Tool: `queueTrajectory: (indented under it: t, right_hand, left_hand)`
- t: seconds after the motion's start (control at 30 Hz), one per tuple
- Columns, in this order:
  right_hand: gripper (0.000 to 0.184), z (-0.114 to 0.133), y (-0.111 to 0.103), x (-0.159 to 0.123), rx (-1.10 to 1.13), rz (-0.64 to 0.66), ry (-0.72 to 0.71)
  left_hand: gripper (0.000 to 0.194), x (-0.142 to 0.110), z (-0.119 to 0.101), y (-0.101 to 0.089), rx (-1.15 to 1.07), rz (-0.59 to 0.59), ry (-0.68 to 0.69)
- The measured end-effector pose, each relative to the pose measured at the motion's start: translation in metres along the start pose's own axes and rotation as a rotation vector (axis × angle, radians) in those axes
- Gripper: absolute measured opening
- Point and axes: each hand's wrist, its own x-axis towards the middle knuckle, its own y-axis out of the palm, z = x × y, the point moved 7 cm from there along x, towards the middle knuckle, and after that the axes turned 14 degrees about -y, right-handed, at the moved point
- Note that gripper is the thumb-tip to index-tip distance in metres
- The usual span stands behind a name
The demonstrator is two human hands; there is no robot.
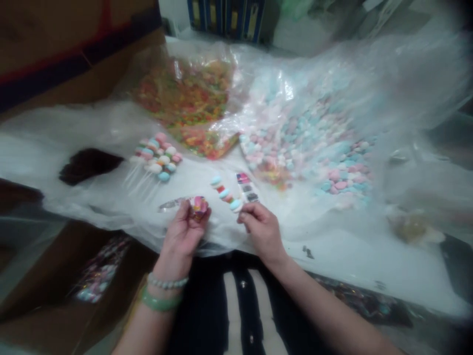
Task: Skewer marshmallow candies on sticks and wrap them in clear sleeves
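Note:
My left hand (pixel 186 229) is closed around a small pink-and-yellow printed wrapper (pixel 200 207), whose clear plastic end sticks out to the left. In my right hand (pixel 262 229), thumb and fingers pinch the lower end of a marshmallow skewer (pixel 224 193). Pale blue, white, pink and red pieces alternate along it, tilted up and to the left. Just behind the right fingers lies another printed wrapper (pixel 247 186), flat on the white surface. A bunch of marshmallow skewers (pixel 158 155) rests to the left, white sticks pointing towards me.
Behind the hands lie a clear bag of orange, red and green gummies (pixel 185 98) and a large bag of pastel marshmallows (pixel 295 118). An open cardboard box (pixel 48 291) at lower left contains candy. Loose marshmallows (pixel 340 182) lie at right; binders (pixel 225 19) stand at the back.

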Motion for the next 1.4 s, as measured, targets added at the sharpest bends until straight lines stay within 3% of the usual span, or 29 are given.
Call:
queueTrajectory:
  t: [0.1, 0.23, 0.53, 0.73, 0.87, 1.17, 1.33, 1.4]
  right_hand:
    - [0.013, 0.02, -0.006, -0.01, -0.265, 0.012, -0.267]
    - [0.022, 0.038, 0.001, -0.023, -0.511, 0.039, -0.558]
    - [0.027, 0.049, 0.013, -0.029, -0.899, 0.121, -0.814]
    - [0.028, 0.051, 0.022, -0.038, -1.001, 0.182, -0.964]
    - [0.028, 0.049, 0.026, -0.04, -0.996, 0.222, -0.978]
    - [0.029, 0.038, 0.027, -0.031, -0.861, 0.279, -0.762]
    - [0.028, 0.039, 0.027, -0.03, -0.871, 0.281, -0.762]
    - [0.028, 0.039, 0.029, -0.032, -0.877, 0.311, -0.782]
  left_hand:
    - [0.027, 0.001, -0.004, -0.002, -0.031, 0.025, -0.013]
    - [0.027, 0.002, -0.005, -0.001, -0.04, 0.05, 0.007]
    - [0.031, -0.004, -0.007, 0.004, -0.068, 0.077, 0.06]
    - [0.017, -0.01, -0.018, 0.007, -0.038, 0.076, 0.263]
    - [0.018, -0.009, -0.022, 0.003, -0.035, 0.05, 0.268]
    - [0.013, -0.007, -0.03, -0.007, -0.09, 0.007, 0.32]
    - [0.004, -0.009, -0.029, -0.006, 0.12, 0.034, 0.388]
    - [0.011, -0.008, -0.026, -0.003, 0.238, 0.048, 0.379]
